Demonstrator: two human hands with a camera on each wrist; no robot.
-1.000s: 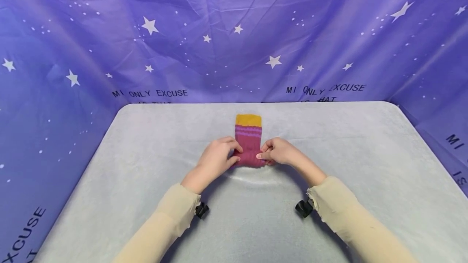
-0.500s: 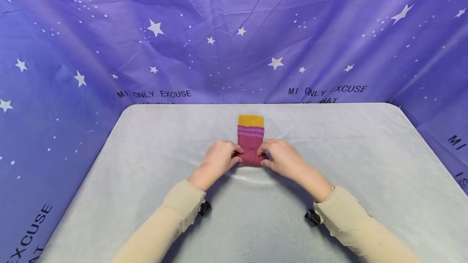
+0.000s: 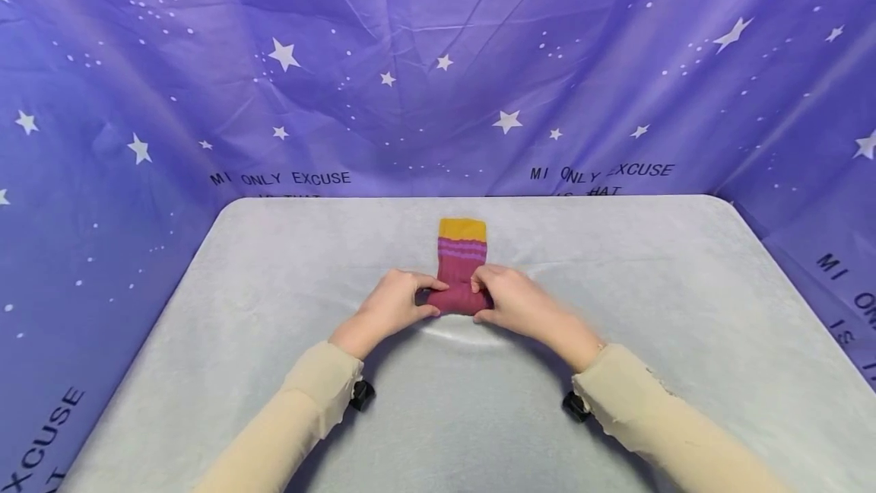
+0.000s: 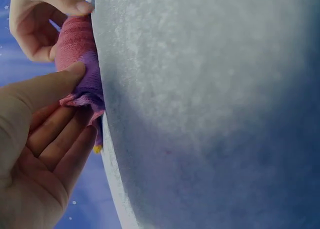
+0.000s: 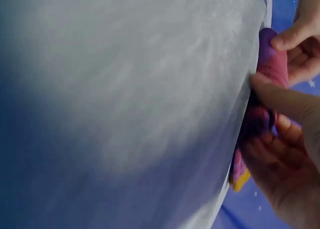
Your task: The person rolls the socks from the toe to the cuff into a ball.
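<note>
A dark pink sock (image 3: 462, 268) with purple stripes and a yellow cuff (image 3: 462, 230) lies on the table, cuff pointing away from me. Its near part is rolled into a thick roll (image 4: 75, 41), with purple fabric showing at the end. My left hand (image 3: 390, 304) grips the roll's left end, thumb in front and fingers behind. At the right end, my right hand (image 3: 523, 309) holds the roll the same way, thumb low at the table. In the right wrist view, the right hand's fingers (image 5: 280, 149) partly hide the sock.
The table (image 3: 465, 417) is covered in pale grey cloth, slightly creased in front of the sock. A purple-blue curtain (image 3: 411, 120) with white stars and lettering hangs behind and at both sides. Black wrist cameras (image 3: 576, 406) sit under the beige sleeves.
My right hand has shifted its grip from the roll's right edge to around its end, thumb now in front. The left hand's thumb and fingers have spread wider at the left end.
</note>
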